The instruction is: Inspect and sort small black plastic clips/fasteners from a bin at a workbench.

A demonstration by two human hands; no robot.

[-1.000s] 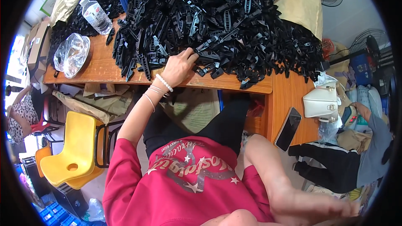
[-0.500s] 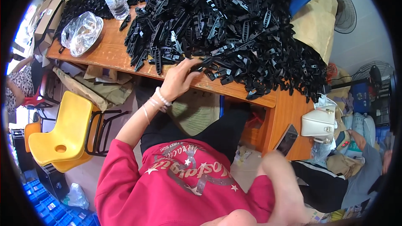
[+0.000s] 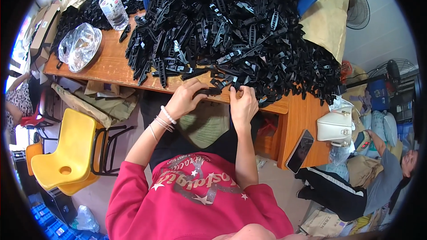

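A large heap of small black plastic parts [image 3: 213,31] covers the table in front of me. My left hand [image 3: 182,100], with bracelets at the wrist, is closed around a long dark plastic part [image 3: 210,91] at the table's near edge. The part lies roughly level and points toward my right hand [image 3: 243,107]. That hand's thumb and fingertips are pinched together close to the part's right end, right against the heap. Whatever is between those fingertips is too small to make out.
A wooden table [image 3: 113,66] carries a plastic bottle [image 3: 114,8] and a plastic-wrapped bowl [image 3: 81,46] at left. On the right lie a phone [image 3: 300,151] and a white handbag [image 3: 336,125]. A yellow chair [image 3: 66,146] stands left; another person [image 3: 378,173] sits at right.
My right hand has come from the lower right up to the table edge, beside my left. The left hand has drawn slightly back from the heap with a dark part showing in it.
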